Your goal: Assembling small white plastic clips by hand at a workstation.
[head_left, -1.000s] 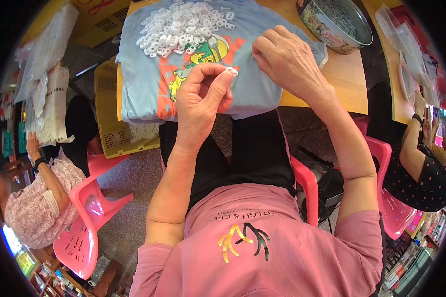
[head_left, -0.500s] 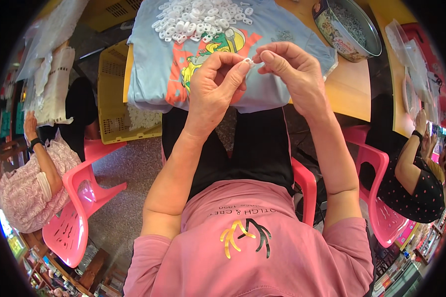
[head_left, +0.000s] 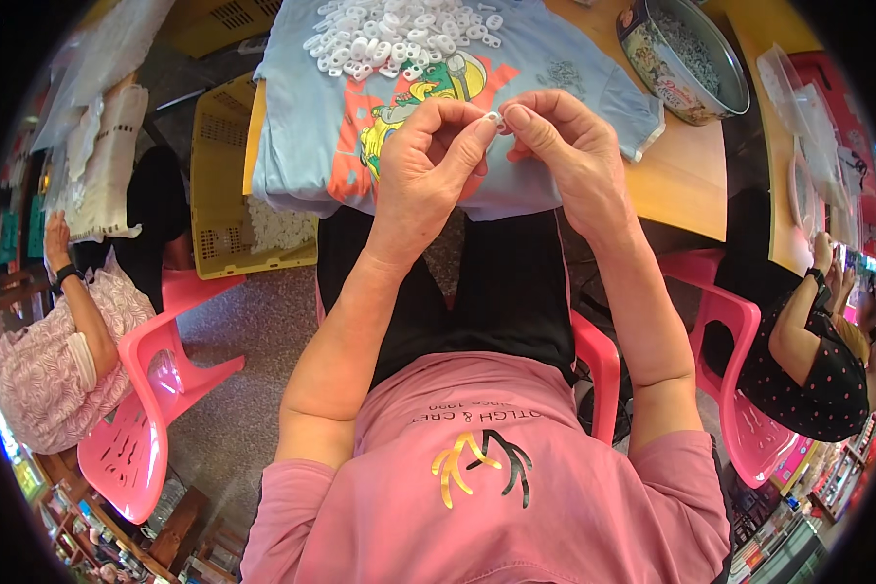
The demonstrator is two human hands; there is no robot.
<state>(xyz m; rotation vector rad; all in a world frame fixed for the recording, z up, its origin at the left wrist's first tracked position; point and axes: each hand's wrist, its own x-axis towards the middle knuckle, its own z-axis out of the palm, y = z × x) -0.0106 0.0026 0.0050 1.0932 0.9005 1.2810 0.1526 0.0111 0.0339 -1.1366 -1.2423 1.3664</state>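
Between thumb and forefinger, my left hand pinches a small white plastic piece above the cloth. My right hand is closed in a pinch right beside that piece, its fingertips seeming to touch it. Whatever those right fingertips hold is too small to make out. Beyond my hands, a heap of similar white plastic pieces with holes lies on a light blue printed cloth. A small scatter of tiny metal parts rests on the cloth to the right of the heap.
An oval tin full of small metal parts stands on the wooden table at right. Left of the table is a yellow crate with white pieces inside. People sit on pink chairs at either side.
My right hand has moved left, closing the gap to the white piece. My left hand stays almost in place, still pinching it.
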